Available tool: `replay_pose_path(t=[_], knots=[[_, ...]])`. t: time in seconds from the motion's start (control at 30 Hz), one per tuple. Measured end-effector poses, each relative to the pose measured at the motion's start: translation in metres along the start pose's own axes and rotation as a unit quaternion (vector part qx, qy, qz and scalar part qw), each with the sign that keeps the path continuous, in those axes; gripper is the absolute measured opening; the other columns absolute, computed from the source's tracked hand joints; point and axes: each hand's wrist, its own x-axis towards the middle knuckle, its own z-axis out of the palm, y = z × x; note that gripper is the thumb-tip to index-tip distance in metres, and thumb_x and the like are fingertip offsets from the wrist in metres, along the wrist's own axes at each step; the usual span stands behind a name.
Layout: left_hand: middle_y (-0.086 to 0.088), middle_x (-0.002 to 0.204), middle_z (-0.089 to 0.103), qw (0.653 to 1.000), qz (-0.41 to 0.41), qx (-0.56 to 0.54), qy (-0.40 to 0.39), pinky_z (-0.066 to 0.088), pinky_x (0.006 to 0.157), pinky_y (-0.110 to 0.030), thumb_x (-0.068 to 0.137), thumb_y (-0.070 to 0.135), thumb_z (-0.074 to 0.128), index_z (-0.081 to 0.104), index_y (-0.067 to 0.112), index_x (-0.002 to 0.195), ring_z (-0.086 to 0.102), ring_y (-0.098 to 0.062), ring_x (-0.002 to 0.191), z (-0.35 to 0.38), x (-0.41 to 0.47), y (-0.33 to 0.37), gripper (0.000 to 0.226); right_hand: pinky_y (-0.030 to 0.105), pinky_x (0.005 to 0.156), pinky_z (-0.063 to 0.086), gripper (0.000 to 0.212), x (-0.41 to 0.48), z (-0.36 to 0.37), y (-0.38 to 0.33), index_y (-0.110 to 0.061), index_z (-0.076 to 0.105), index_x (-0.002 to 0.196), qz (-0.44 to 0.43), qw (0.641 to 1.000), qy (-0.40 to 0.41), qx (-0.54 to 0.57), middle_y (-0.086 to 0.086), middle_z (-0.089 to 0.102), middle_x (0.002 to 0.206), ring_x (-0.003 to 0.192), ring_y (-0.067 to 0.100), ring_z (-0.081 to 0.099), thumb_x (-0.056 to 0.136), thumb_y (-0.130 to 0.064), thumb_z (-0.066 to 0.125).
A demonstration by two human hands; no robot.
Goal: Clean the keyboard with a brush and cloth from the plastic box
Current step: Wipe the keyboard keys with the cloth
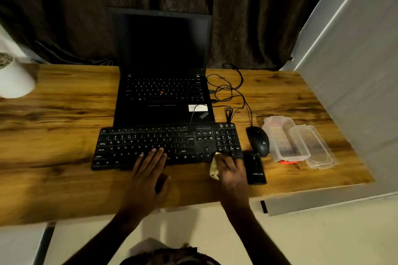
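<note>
Head view: left hand (148, 173) lies flat, fingers straight, bracing the black plastic full-size keyboard (150, 142); right hand (232, 170) bunches a crumpled pale cloth (213, 169) against its near-right corner; short, light strokes along the key rows should serve best; clear rectangular plastic box (284, 142) stands open off to the right.

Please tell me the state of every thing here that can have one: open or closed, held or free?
laptop: open, screen dark.
keyboard: flat on the table, left hand resting on its keys.
cloth: held by the right hand, at the keyboard's near right corner.
plastic box: open, lid off.
lid: lying beside the box.
mouse: untouched.
</note>
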Motion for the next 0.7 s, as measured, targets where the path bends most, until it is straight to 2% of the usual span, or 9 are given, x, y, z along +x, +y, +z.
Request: replay_pose_path(t=[0.07,0.13,0.23,0.3,0.4,0.57,0.63,0.7], knots=[[-0.005,0.16,0.029,1.0,0.001,0.003,-0.001,0.023,0.119,-0.052,0.098,0.05,0.037,0.039,0.012,0.149,0.02,-0.02,0.15,-0.001,0.0,0.0,0.064,0.048,0.078,0.058,0.052,0.001,0.001,0.007,-0.002,0.063,0.125,0.033,0.999,-0.003,0.006,0.018,0.063,0.124,0.105,0.041,0.06,0.076,-0.009,0.077],[-0.005,0.16,0.028,1.0,-0.001,0.005,-0.006,0.023,0.119,-0.052,0.098,0.051,0.035,0.038,0.012,0.149,0.02,-0.02,0.15,-0.002,0.0,0.0,0.064,0.045,0.082,0.057,0.054,0.003,0.001,0.001,-0.005,0.061,0.125,0.05,0.999,-0.008,0.01,0.016,0.062,0.123,0.107,0.037,0.058,0.077,-0.016,0.083],[-0.005,0.161,0.027,1.0,0.0,0.006,-0.007,0.022,0.119,-0.052,0.098,0.048,0.038,0.037,0.012,0.15,0.019,-0.02,0.151,-0.002,0.0,0.0,0.064,0.044,0.077,0.06,0.067,0.004,0.0,-0.026,-0.002,0.062,0.123,0.03,0.999,-0.005,0.043,0.018,0.063,0.117,0.101,0.037,0.062,0.062,-0.008,0.089],[-0.005,0.161,0.026,1.0,0.006,0.009,-0.008,0.022,0.119,-0.052,0.097,0.047,0.039,0.036,0.011,0.15,0.019,-0.02,0.151,0.0,-0.001,-0.001,0.064,0.044,0.076,0.06,0.069,0.003,-0.002,-0.04,-0.001,0.06,0.125,0.009,0.998,-0.002,0.067,0.017,0.063,0.117,0.101,0.035,0.061,0.061,-0.003,0.085],[-0.005,0.161,0.026,1.0,0.009,0.01,-0.008,0.021,0.12,-0.051,0.098,0.047,0.039,0.037,0.011,0.15,0.018,-0.02,0.151,0.001,-0.001,-0.003,0.063,0.045,0.076,0.059,0.061,0.001,0.002,-0.034,-0.002,0.058,0.129,-0.025,0.998,0.004,0.049,0.017,0.063,0.12,0.102,0.036,0.06,0.069,-0.007,0.068],[-0.006,0.16,0.029,1.0,0.006,-0.002,0.005,0.021,0.12,-0.051,0.098,0.046,0.039,0.039,0.011,0.149,0.02,-0.02,0.15,0.002,0.0,-0.002,0.062,0.046,0.078,0.059,0.066,0.009,-0.002,-0.024,-0.003,0.063,0.124,0.029,0.999,-0.018,0.015,0.017,0.064,0.12,0.103,0.037,0.061,0.062,-0.004,0.085],[-0.005,0.161,0.028,1.0,0.007,0.004,0.002,0.02,0.12,-0.051,0.098,0.045,0.04,0.038,0.011,0.15,0.019,-0.02,0.151,0.002,-0.001,-0.002,0.062,0.044,0.077,0.059,0.061,0.013,-0.002,-0.037,-0.002,0.063,0.123,0.033,0.999,-0.02,0.017,0.016,0.064,0.119,0.102,0.035,0.061,0.065,-0.008,0.081],[-0.006,0.161,0.026,1.0,0.012,0.008,0.0,0.021,0.119,-0.051,0.096,0.044,0.041,0.036,0.01,0.15,0.019,-0.021,0.151,0.002,-0.002,-0.003,0.064,0.042,0.074,0.06,0.054,0.014,0.0,-0.048,-0.002,0.065,0.121,-0.007,0.999,-0.014,0.03,0.016,0.066,0.115,0.098,0.034,0.063,0.068,-0.012,0.072]])
